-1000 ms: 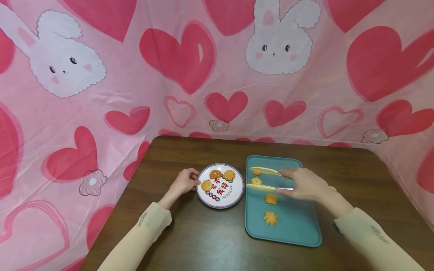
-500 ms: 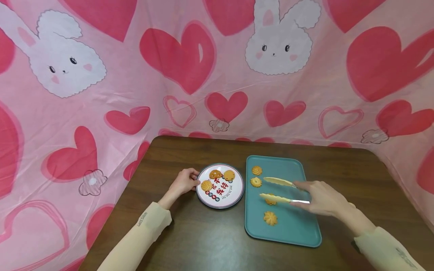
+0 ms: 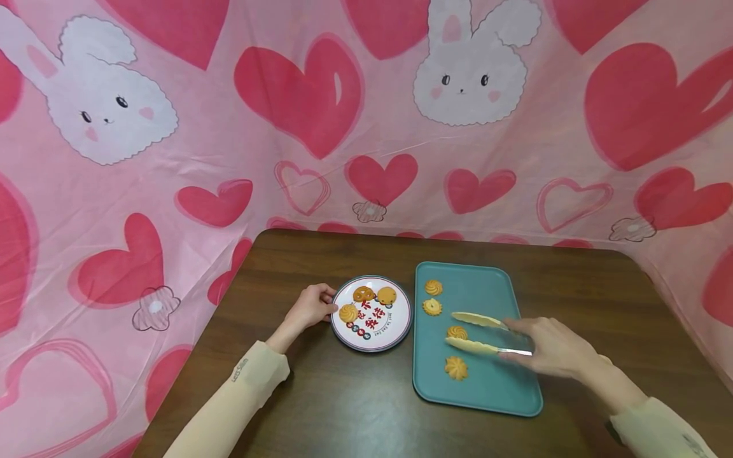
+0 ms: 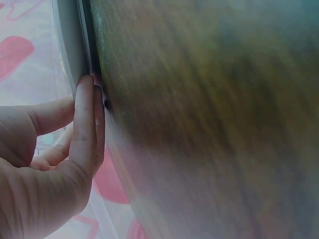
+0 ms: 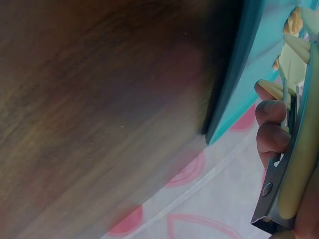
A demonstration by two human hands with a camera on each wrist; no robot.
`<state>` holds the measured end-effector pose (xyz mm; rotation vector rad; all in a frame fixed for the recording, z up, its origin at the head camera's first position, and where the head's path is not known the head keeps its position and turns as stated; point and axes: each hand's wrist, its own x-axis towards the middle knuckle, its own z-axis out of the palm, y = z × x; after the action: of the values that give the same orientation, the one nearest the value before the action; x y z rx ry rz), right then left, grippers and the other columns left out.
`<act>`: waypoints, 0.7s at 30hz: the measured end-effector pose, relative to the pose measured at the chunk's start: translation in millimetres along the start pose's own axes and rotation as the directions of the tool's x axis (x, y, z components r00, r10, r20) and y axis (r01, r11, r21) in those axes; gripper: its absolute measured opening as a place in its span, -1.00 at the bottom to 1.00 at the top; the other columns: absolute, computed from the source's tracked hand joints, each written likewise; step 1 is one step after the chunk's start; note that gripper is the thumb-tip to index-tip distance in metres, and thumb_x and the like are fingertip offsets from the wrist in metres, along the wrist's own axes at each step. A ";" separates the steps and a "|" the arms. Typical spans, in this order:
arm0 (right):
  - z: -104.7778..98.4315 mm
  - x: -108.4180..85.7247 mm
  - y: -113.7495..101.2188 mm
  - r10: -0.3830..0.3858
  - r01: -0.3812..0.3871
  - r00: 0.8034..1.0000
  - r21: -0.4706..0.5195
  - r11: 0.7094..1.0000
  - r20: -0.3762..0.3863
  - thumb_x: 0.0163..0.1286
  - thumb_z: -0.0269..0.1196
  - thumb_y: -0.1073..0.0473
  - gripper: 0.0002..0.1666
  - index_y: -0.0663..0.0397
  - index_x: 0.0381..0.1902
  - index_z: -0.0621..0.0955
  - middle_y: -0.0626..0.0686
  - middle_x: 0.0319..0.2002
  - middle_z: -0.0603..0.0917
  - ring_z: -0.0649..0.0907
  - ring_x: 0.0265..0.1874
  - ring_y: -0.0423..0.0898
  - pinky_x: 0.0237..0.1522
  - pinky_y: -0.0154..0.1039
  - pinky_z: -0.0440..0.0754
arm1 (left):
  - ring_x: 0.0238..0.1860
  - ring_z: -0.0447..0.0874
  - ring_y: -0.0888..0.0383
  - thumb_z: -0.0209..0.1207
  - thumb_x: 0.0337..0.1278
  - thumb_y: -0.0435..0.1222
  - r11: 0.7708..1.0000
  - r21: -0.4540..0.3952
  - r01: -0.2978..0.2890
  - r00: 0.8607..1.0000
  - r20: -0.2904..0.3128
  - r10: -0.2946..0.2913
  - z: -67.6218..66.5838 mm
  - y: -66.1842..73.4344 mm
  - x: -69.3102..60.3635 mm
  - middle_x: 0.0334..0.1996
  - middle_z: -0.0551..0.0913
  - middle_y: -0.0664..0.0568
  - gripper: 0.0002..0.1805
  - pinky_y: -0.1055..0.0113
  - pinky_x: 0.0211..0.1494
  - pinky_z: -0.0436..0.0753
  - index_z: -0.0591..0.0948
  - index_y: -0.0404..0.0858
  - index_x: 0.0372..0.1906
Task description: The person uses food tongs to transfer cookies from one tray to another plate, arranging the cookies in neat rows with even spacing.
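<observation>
My left hand (image 3: 309, 307) pinches the left rim of a white plate (image 3: 395, 326) with red lettering, thumb above and fingers under the edge in the left wrist view. On the plate lie a pretzel-shaped cookie (image 3: 363, 293), a round speckled cookie (image 3: 387, 296) and a swirl cookie (image 3: 348, 313). My right hand (image 3: 554, 348) grips metal tongs (image 3: 476, 346) with cream-coloured tips. The tips are parted over the teal tray (image 3: 504, 393), either side of a swirl cookie (image 3: 457, 332); whether they touch it I cannot tell. In the right wrist view the tongs (image 5: 301, 164) show along the handle.
On the tray, a flower-shaped cookie (image 3: 456, 368) lies nearer me, while a ring-like cookie (image 3: 432, 306) and another swirl cookie (image 3: 433, 287) lie at the far left. Plate and tray stand almost side by side on a dark wooden table (image 3: 343, 401). A pink heart-printed cloth (image 3: 309, 248) hangs behind.
My right hand has drawn the parted tongs rightward and toward me, from the ring-like cookie to around the swirl cookie below it. The left hand and plate have stayed put.
</observation>
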<state>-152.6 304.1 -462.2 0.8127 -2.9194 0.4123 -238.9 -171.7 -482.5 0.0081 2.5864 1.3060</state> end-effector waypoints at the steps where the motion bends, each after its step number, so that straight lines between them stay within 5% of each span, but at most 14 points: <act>1: 0.8 -0.5 0.0 0.003 -0.003 1.000 0.000 1.000 0.000 0.10 0.42 -0.40 -0.15 0.18 0.06 0.70 0.00 -0.14 0.77 0.74 -0.25 -0.15 -0.27 -0.12 0.71 | -0.40 0.61 0.09 0.33 0.15 -0.49 1.000 0.003 -0.001 1.000 -0.001 0.001 0.0 -0.4 0.2 -0.30 0.58 -0.12 -0.66 0.26 -0.38 0.74 0.61 -0.43 0.04; 21: 7.5 -6.8 0.1 -0.020 0.020 1.000 0.032 0.999 -0.013 0.16 0.43 -0.30 -0.26 0.21 0.02 0.72 0.02 -0.15 0.78 0.73 -0.25 -0.19 -0.31 -0.17 0.71 | -0.40 0.61 0.09 0.34 0.14 -0.48 1.000 -0.010 -0.010 1.000 0.002 0.010 -0.8 0.5 -1.1 -0.30 0.58 -0.13 -0.68 0.27 -0.39 0.74 0.61 -0.44 0.02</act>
<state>-146.9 305.5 -470.5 0.8393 -2.8976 0.4618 -238.0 -172.2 -481.5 0.0203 2.5819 1.3213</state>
